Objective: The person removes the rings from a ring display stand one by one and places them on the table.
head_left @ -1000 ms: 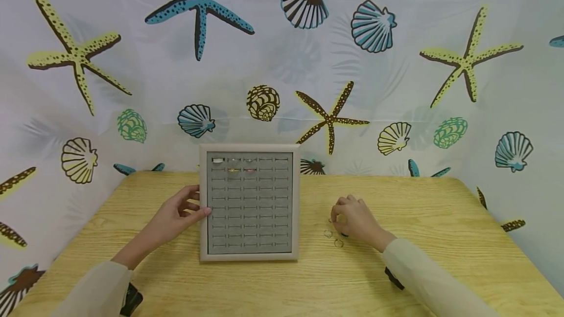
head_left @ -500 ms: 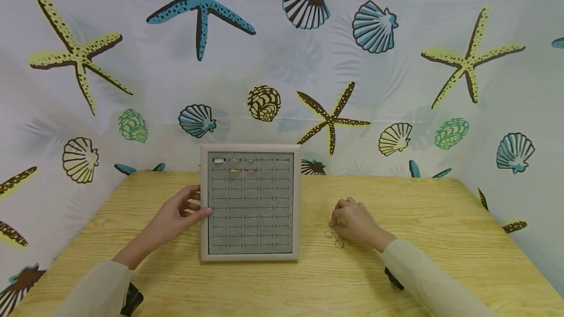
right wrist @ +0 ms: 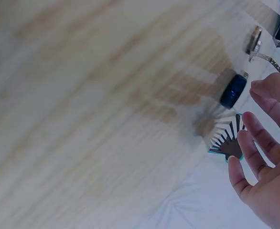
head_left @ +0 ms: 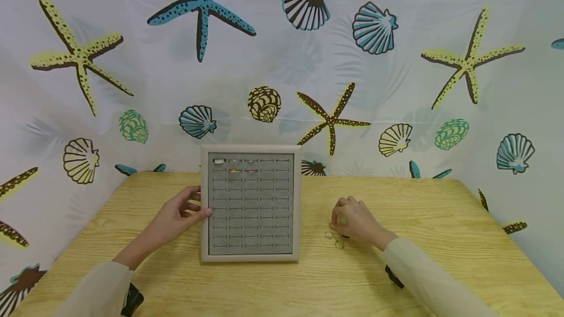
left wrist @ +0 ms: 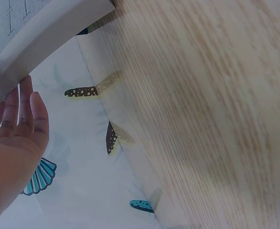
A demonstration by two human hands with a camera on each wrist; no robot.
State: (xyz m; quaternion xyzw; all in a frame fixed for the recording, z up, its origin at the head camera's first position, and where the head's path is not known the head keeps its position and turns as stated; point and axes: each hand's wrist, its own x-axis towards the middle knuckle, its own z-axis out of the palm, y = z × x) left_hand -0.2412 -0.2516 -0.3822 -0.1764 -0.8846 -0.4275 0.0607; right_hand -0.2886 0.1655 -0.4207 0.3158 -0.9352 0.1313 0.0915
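My left hand [head_left: 176,214] grips the left edge of a framed grey ring display board [head_left: 251,216], thumb in front and fingers behind. The board stands tilted up, with several rings in its top two rows, one a wide white band [head_left: 219,161]. My right hand [head_left: 359,221] is low over the table by the loose rings. In the right wrist view its fingers bend loosely, with nothing visible between the tips. A dark blue ring [right wrist: 234,90] stands just beside those fingertips, and a silver ring [right wrist: 253,42] lies beyond it.
Two thin rings, one ring [head_left: 329,234] and another ring [head_left: 339,244], lie on the wooden table [head_left: 246,287] between board and right hand. A white cloth [head_left: 273,57] printed with starfish and shells hangs behind and along the sides.
The right hand dipped slightly toward the table and hid the dark blue ring, then lifted a little, so that ring shows again. The left hand and board have stayed in place.
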